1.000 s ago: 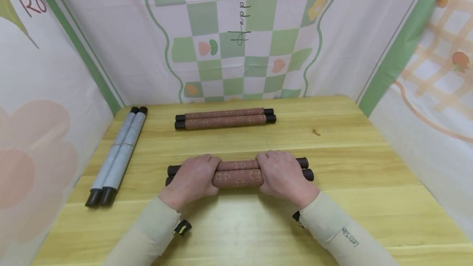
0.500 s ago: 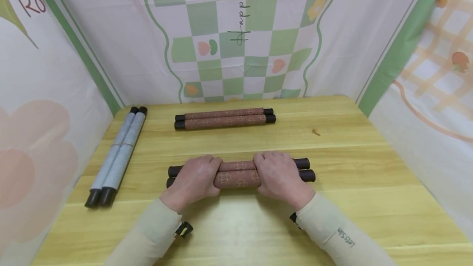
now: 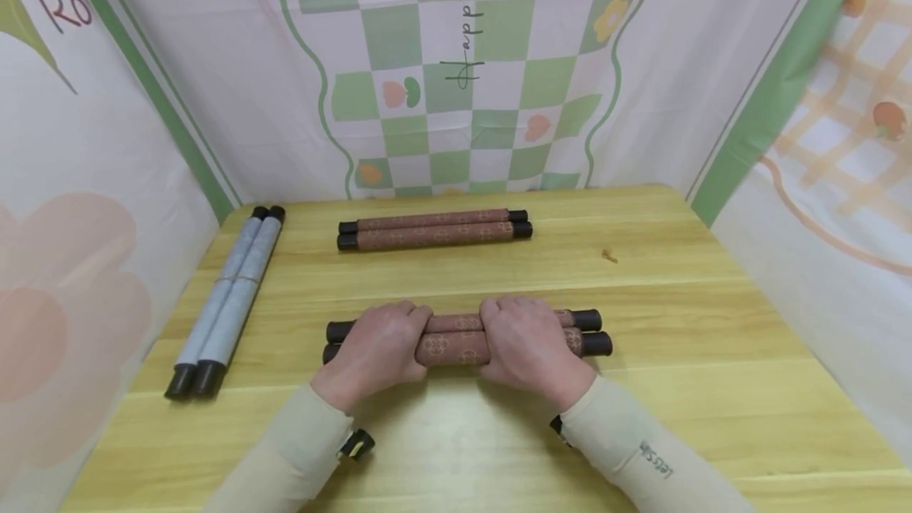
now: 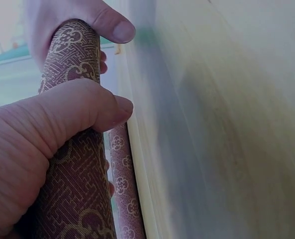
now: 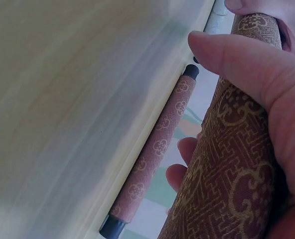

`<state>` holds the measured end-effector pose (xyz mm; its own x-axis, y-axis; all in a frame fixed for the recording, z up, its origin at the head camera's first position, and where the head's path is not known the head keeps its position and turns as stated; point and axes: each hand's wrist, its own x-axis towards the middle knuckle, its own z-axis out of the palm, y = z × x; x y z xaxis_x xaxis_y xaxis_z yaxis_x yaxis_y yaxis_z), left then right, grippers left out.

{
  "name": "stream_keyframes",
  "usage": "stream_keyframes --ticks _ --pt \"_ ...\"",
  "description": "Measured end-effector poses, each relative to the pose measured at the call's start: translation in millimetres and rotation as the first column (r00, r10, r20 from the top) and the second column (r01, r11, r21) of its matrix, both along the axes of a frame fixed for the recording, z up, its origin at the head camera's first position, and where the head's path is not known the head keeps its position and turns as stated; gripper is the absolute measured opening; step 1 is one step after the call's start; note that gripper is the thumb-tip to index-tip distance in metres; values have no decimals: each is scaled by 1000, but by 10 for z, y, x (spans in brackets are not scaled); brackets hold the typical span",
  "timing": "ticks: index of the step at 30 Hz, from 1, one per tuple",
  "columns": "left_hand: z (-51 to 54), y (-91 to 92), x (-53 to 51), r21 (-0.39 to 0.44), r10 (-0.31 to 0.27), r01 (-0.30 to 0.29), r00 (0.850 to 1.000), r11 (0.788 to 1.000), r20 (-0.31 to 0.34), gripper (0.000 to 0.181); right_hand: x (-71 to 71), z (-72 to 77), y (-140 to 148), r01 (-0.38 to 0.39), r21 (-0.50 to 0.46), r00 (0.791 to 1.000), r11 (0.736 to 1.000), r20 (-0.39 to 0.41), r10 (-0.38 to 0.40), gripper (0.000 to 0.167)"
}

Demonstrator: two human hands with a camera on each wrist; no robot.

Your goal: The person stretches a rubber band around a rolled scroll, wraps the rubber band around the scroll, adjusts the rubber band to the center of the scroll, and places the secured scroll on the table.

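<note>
A pair of brown patterned scrolls (image 3: pixel 456 347) with black end knobs lies crosswise at the front middle in the head view. My left hand (image 3: pixel 378 347) grips the pair near its left end, and my right hand (image 3: pixel 530 343) grips it right of the middle. Both wrist views show a thumb across the brown roll (image 4: pixel 77 184), (image 5: pixel 227 174), with fingertips showing on its far side. The palms hide part of the rolls.
Another brown scroll pair (image 3: pixel 435 234) lies farther back on the wooden table (image 3: pixel 712 386). Two pale grey scrolls (image 3: pixel 238 283), tied with a string, lie slanted at the left. A small brown band (image 3: pixel 609 256) is at the right rear. Printed cloth surrounds the table.
My right hand has slid left along the scrolls, baring more of their right part. The held pair has shifted slightly right and toward me; my left hand has moved slightly with it.
</note>
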<state>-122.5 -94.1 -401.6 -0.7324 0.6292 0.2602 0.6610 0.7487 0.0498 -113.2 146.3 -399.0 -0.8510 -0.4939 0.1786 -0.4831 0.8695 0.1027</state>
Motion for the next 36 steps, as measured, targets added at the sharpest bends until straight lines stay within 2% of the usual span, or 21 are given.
stream_keyframes --ticks 9,19,26,30,36 --pt "-28 22 12 26 -15 16 1000 1000 -20 42 10 -13 -61 -9 -23 1000 1000 -22 8 61" --pt "-46 51 5 26 -16 17 999 1000 -28 44 19 -19 -129 -2 -39 1000 999 -30 1 66" --pt "-46 91 7 54 -35 36 999 998 -28 39 20 -18 -188 -28 -38 998 999 -62 26 71" --pt "-44 102 15 41 -22 23 1000 999 -21 40 18 -33 -192 -20 -43 999 999 -38 19 75" --pt "-26 109 20 -2 -1 2 1000 1000 1 44 11 -11 -147 -14 -72 998 997 53 18 90"
